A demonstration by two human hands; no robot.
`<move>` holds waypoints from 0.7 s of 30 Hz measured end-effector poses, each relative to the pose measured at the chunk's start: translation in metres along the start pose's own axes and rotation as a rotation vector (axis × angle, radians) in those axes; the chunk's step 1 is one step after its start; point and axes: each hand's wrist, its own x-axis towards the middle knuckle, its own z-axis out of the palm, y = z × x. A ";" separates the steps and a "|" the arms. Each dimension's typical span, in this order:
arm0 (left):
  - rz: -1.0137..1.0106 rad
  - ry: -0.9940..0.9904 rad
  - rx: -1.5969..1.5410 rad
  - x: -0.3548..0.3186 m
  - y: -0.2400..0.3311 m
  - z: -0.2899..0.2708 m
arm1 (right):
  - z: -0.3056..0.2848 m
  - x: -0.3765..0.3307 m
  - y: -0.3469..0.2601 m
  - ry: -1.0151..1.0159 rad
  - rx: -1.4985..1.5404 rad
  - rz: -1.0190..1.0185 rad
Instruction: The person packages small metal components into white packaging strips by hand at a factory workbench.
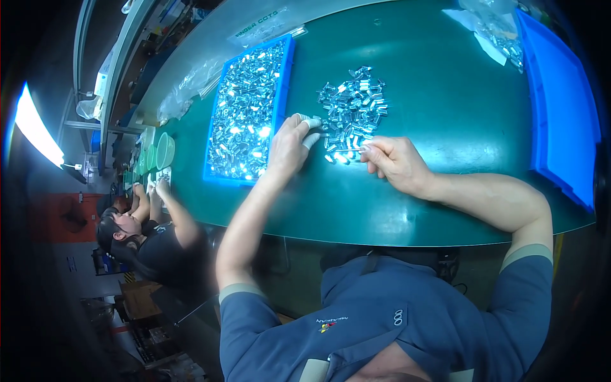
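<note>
A loose pile of small shiny metal parts (pixel 359 102) lies on the green table (pixel 439 121). My left hand (pixel 293 145), with pale finger cots on its fingertips, reaches the pile's left edge. Its thumb and forefinger are curved with a gap between them, right by a few parts. At the pile's near edge, my right hand (pixel 398 164) pinches a thin metal rod-like tool (pixel 350 150) that points left toward the parts. The tool's exact kind is too small to tell, and the fingers cover its other end.
Left of the pile stands a blue tray (pixel 288 70) full of similar metal parts. A larger blue tray (pixel 563 108) is at the right, with plastic bags (pixel 496 28) behind it. Green bowls (pixel 165 151) and a co-worker (pixel 162 235) are at far left.
</note>
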 end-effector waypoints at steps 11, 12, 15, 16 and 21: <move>-0.012 0.061 -0.227 -0.025 0.055 -0.013 | -0.001 -0.003 0.000 0.069 -0.006 -0.002; 0.019 0.052 -0.231 -0.026 0.059 -0.012 | -0.001 -0.003 -0.001 0.059 -0.009 -0.001; 0.052 0.069 -0.202 -0.026 0.060 -0.010 | -0.001 -0.001 -0.002 0.050 -0.014 0.001; 0.053 0.070 -0.217 -0.027 0.061 -0.010 | 0.000 0.000 0.000 0.047 -0.038 -0.010; 0.125 0.116 -0.213 -0.029 0.057 0.002 | 0.001 0.005 0.010 0.030 -0.197 -0.071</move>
